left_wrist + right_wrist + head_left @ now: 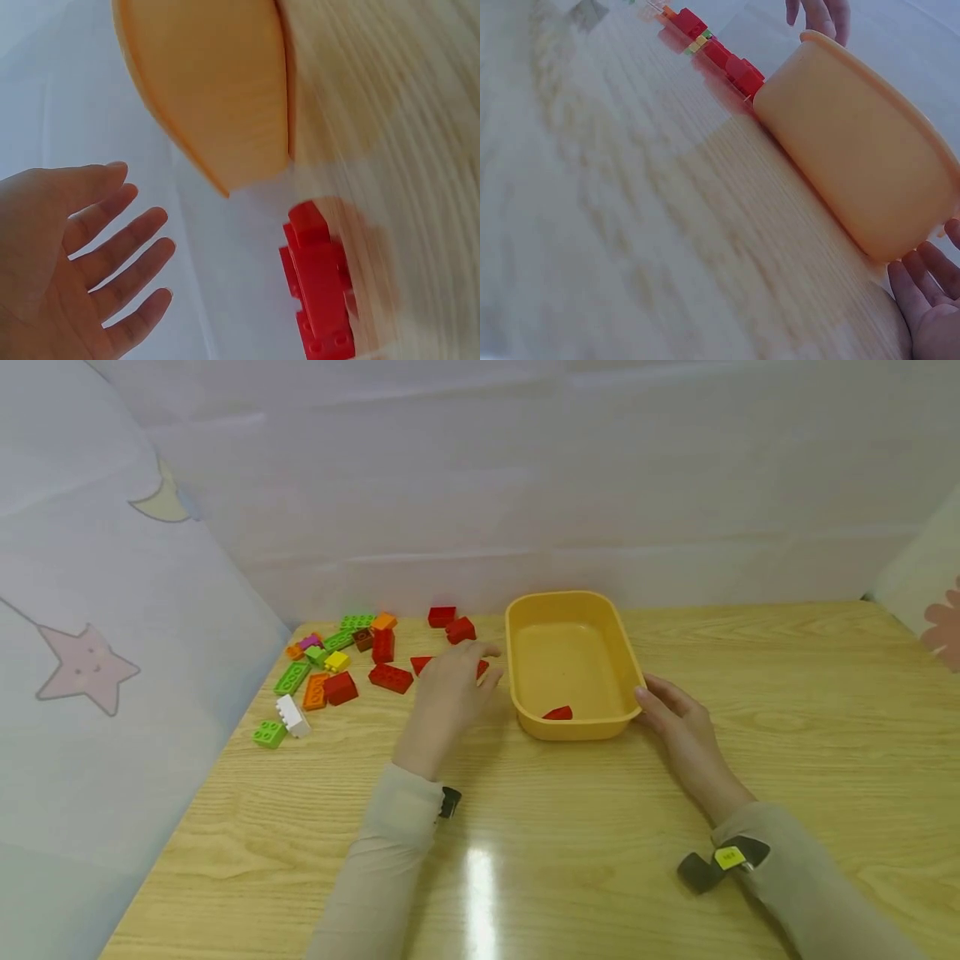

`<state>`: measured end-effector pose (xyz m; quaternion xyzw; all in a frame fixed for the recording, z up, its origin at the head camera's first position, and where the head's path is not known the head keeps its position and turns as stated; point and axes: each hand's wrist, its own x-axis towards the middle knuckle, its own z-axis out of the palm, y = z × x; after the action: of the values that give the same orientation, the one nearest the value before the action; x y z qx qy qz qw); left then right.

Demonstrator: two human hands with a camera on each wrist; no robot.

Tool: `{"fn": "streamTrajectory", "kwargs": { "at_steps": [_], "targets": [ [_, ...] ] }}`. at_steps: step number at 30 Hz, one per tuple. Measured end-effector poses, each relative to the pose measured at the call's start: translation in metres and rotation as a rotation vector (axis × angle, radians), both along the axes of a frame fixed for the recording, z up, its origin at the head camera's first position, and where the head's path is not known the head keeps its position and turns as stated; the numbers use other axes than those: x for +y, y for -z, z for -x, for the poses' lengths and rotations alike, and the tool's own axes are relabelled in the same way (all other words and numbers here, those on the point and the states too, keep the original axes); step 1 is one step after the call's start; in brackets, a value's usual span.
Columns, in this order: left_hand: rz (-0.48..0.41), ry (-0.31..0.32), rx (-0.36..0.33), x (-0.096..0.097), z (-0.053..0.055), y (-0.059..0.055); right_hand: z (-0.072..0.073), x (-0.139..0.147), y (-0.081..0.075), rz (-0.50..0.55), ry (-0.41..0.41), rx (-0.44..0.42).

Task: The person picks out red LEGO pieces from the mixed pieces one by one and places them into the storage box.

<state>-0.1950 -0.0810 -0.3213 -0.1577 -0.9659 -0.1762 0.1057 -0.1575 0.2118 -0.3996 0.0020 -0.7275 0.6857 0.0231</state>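
My left hand (pixel 448 687) hovers just left of the yellow plastic bin (pixel 573 728), over red toy building bricks (pixel 421 666) partly hidden beneath it. In the left wrist view its fingers (pixel 127 247) are spread and loosely bent, holding nothing, apart from the red bricks (pixel 319 281) on the table. The right hand (pixel 684 727) grips the bin's near right corner, its thumb at the rim. Its fingers (pixel 922 277) touch the outer wall in the right wrist view. A red brick (pixel 558 713) lies inside the bin at the near end.
Several loose bricks lie on the wooden table (pixel 570 827) to the left: green (pixel 291 678), white (pixel 292 716), orange (pixel 315 692), yellow (pixel 337 662) and red (pixel 391 677). Two red bricks (pixel 461 630) sit behind my left hand. A pale cloth (pixel 562 485) hangs along the back.
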Motion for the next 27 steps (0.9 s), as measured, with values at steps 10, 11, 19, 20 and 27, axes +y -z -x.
{"fn": "streamTrajectory", "kwargs": {
  "at_steps": [10, 11, 19, 20, 27],
  "targets": [
    [-0.085, -0.099, -0.026, -0.051, 0.012, 0.001, -0.001, 0.000, 0.000, -0.037, 0.007, -0.004],
    [-0.098, -0.113, -0.028, -0.056, 0.012, 0.002, -0.001, 0.000, 0.000, -0.035, 0.004, -0.008],
    [-0.135, -0.184, -0.025, -0.084, 0.013, 0.010, -0.004, -0.001, 0.003, -0.037, 0.006, -0.023],
    [-0.133, -0.197, -0.024, -0.086, 0.013, 0.010, -0.003, -0.001, 0.003, -0.034, 0.006, -0.018],
    [-0.129, -0.306, 0.006, -0.101, 0.017, 0.012, -0.002, -0.001, 0.000, -0.033, 0.001, -0.005]
  ]
}}
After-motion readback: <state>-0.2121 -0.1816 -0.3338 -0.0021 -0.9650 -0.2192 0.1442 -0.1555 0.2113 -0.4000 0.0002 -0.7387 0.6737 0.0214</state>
